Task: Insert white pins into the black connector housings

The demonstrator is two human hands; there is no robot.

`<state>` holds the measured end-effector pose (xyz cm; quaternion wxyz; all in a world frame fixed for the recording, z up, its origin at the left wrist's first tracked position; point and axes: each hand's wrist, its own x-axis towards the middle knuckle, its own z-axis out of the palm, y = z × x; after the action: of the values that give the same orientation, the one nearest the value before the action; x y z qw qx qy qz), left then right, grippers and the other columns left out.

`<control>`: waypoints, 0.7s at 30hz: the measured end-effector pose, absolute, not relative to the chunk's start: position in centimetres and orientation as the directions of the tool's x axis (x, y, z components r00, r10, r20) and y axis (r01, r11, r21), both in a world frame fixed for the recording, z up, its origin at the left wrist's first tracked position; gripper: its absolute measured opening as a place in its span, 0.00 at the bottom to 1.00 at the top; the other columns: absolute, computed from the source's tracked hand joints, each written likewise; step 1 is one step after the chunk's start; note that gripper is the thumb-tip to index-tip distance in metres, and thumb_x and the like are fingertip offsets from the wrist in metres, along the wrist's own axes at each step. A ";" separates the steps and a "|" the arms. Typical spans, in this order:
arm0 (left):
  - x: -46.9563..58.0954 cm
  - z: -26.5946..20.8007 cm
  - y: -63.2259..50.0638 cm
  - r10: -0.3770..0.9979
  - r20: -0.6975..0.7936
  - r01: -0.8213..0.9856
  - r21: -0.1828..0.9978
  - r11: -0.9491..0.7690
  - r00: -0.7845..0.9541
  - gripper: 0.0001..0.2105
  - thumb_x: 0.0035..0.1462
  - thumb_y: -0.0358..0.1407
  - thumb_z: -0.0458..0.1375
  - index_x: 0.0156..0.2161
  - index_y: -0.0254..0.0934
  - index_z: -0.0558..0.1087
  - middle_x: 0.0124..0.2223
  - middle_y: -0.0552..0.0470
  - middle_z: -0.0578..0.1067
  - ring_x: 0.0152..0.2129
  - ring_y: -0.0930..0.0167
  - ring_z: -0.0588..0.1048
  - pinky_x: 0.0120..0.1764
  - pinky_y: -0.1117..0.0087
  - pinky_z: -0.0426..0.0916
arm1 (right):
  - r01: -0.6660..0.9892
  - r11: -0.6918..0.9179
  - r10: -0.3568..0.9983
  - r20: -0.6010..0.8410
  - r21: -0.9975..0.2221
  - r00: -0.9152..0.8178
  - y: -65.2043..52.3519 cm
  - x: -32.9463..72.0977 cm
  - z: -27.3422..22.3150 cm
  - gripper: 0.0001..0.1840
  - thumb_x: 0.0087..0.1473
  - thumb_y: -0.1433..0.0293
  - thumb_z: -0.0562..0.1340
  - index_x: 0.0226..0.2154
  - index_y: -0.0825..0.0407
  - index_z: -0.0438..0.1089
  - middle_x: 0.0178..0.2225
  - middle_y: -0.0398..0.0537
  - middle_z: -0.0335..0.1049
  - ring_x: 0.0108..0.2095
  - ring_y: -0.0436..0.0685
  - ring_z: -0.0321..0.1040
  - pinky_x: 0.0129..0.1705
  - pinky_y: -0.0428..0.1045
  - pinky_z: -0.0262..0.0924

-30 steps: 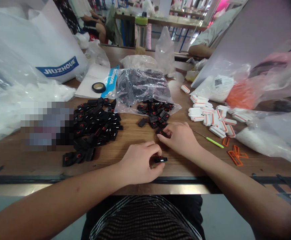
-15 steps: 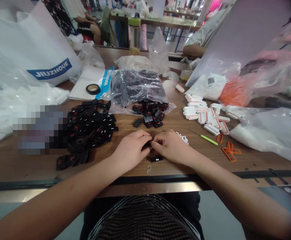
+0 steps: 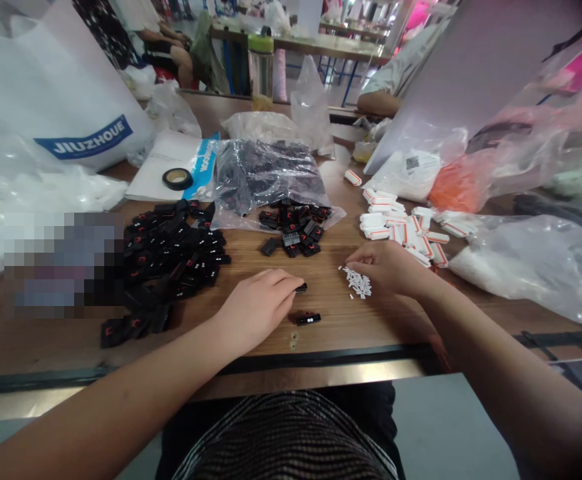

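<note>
My left hand (image 3: 263, 301) rests low over the table, its fingers closed on a black connector housing (image 3: 301, 287) whose end shows past the fingertips. Just below lies another black connector housing (image 3: 309, 319) with two white dots on its face. My right hand (image 3: 388, 265) is at a small heap of white plugs (image 3: 359, 283), thumb and fingertips pinched together at the heap's upper edge. Whether a plug sits in that pinch is too small to make out. A large pile of black housings (image 3: 171, 247) with red parts lies left of my left hand.
Behind, an open plastic bag (image 3: 271, 173) spills more black housings. White pieces with orange strips (image 3: 405, 227) lie at right, beside clear bags (image 3: 515, 260). Black tape (image 3: 177, 179) sits on papers. A bottle (image 3: 261, 70) stands at the back; a co-worker's arm (image 3: 381, 100) rests across the table.
My right hand has left my left hand and moved right to the white plugs, covering the green-handled tool. My left hand stays nearly in place with the housing. The view has shifted slightly.
</note>
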<state>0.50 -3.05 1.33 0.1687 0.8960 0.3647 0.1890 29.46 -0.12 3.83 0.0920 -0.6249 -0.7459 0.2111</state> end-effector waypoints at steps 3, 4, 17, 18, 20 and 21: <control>0.4 1.1 -3.0 0.710 0.216 0.578 0.449 -0.682 0.670 0.12 0.67 0.31 0.53 0.52 0.37 0.74 0.50 0.49 0.78 0.48 0.65 0.75 0.53 0.57 0.71 | 0.932 0.151 0.975 -0.106 -0.330 -0.196 0.5 29.2 3.7 0.10 0.51 0.67 0.61 0.29 0.52 0.79 0.25 0.45 0.78 0.26 0.54 0.71 0.29 0.47 0.60; 0.3 1.0 -3.0 0.711 0.220 0.572 0.458 -0.680 0.668 0.12 0.67 0.31 0.53 0.52 0.37 0.74 0.50 0.49 0.78 0.47 0.65 0.75 0.53 0.57 0.71 | 0.937 0.146 0.976 -0.109 -0.316 -0.189 0.7 29.4 3.6 0.10 0.50 0.67 0.61 0.28 0.52 0.78 0.24 0.45 0.77 0.25 0.53 0.70 0.28 0.47 0.59; 0.3 0.9 -2.7 0.740 0.198 0.525 0.589 -0.614 0.643 0.12 0.66 0.31 0.55 0.50 0.40 0.76 0.47 0.50 0.79 0.44 0.67 0.76 0.50 0.59 0.72 | 0.855 0.111 0.975 -0.110 -0.507 -0.192 1.0 31.1 3.1 0.10 0.51 0.64 0.64 0.30 0.51 0.80 0.31 0.45 0.80 0.31 0.55 0.74 0.33 0.48 0.64; 0.3 0.9 -2.7 0.742 0.196 0.527 0.589 -0.612 0.642 0.12 0.66 0.31 0.55 0.50 0.41 0.76 0.47 0.50 0.79 0.44 0.67 0.76 0.50 0.59 0.72 | 0.850 0.139 0.973 -0.091 -0.508 -0.214 0.9 31.1 2.9 0.10 0.52 0.64 0.63 0.31 0.51 0.80 0.32 0.45 0.80 0.31 0.55 0.74 0.34 0.49 0.65; 0.3 0.9 -2.7 0.749 0.186 0.538 0.588 -0.604 0.636 0.11 0.65 0.32 0.55 0.50 0.41 0.76 0.46 0.50 0.79 0.44 0.66 0.77 0.50 0.58 0.72 | 0.863 0.176 0.971 -0.061 -0.474 -0.232 0.7 31.2 2.7 0.11 0.53 0.65 0.62 0.32 0.51 0.80 0.32 0.46 0.80 0.31 0.55 0.74 0.34 0.49 0.64; 0.4 1.0 -2.7 0.755 0.180 0.549 0.585 -0.598 0.631 0.11 0.65 0.32 0.56 0.50 0.40 0.76 0.46 0.49 0.79 0.43 0.66 0.77 0.50 0.58 0.72 | 0.878 0.183 0.971 -0.058 -0.443 -0.231 0.7 31.2 2.7 0.11 0.53 0.65 0.62 0.32 0.52 0.79 0.31 0.47 0.79 0.31 0.55 0.74 0.33 0.49 0.64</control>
<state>0.36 -2.65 0.97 0.2459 0.8688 0.3751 0.2097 31.19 0.69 2.67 0.1192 -0.6084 -0.7597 0.1962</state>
